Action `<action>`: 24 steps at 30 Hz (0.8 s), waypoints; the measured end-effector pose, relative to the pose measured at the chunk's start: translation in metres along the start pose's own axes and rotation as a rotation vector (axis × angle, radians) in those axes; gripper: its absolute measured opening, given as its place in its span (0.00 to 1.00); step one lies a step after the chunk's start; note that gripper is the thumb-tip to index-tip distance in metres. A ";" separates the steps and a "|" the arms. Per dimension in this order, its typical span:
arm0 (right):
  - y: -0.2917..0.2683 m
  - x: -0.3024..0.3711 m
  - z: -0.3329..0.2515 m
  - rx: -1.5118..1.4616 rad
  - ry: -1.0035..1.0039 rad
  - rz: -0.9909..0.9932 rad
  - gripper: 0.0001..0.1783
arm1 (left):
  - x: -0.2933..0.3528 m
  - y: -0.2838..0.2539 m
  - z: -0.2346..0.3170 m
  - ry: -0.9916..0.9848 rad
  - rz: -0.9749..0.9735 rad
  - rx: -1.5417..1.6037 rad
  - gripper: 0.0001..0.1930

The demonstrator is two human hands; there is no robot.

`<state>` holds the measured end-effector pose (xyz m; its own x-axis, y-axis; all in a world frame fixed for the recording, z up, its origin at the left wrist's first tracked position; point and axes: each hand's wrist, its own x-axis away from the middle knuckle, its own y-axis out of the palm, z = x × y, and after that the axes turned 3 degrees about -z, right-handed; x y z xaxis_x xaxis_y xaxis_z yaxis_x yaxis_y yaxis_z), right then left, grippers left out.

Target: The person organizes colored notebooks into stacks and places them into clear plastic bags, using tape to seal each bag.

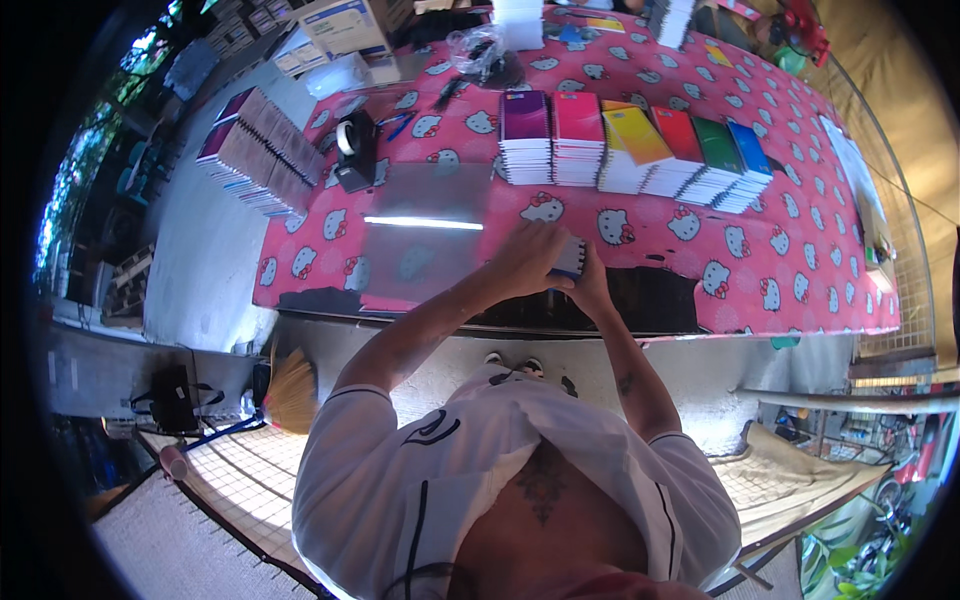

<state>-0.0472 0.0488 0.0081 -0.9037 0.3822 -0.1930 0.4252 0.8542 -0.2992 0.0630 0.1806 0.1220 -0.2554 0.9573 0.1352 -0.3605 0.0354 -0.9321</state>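
Near the table's front edge, both my hands close around a small stack of spiral notebooks (570,257) with white pages and a dark blue edge below. My left hand (532,252) grips it from the left and over the top. My right hand (592,282) wraps its right side, fingers partly hidden. Left of my hands lie clear plastic sheets (425,250) with a bright glare strip. Beyond them stands a black tape dispenser (357,152). A row of notebook stacks with purple, pink, yellow, red, green and blue covers (576,140) stands farther back; the yellow cover sits askew.
The pink patterned tablecloth (740,275) is torn to black along the front edge. Purple-covered notebook stacks (258,155) stand at the left edge. Crumpled clear plastic (480,55), white stacks (518,25) and cardboard boxes (343,28) are at the back. A broom (291,392) stands below left.
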 end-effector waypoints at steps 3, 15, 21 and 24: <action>0.004 0.002 -0.013 0.014 -0.074 0.103 0.45 | 0.013 0.003 -0.013 0.016 0.195 0.011 0.46; 0.141 -0.087 -0.049 -0.600 0.581 -0.255 0.32 | 0.116 0.019 -0.213 -0.810 0.486 0.866 0.39; 0.178 -0.132 -0.051 -0.097 0.628 -0.207 0.32 | 0.109 0.006 -0.249 -0.927 0.430 0.405 0.48; 0.176 -0.134 -0.045 0.098 0.557 -0.162 0.31 | 0.107 0.006 -0.255 -0.937 0.374 0.369 0.46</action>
<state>0.1464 0.1644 0.0237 -0.8367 0.4000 0.3742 0.2586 0.8907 -0.3737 0.2625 0.3569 0.0450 -0.9355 0.2825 0.2124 -0.3253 -0.4533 -0.8299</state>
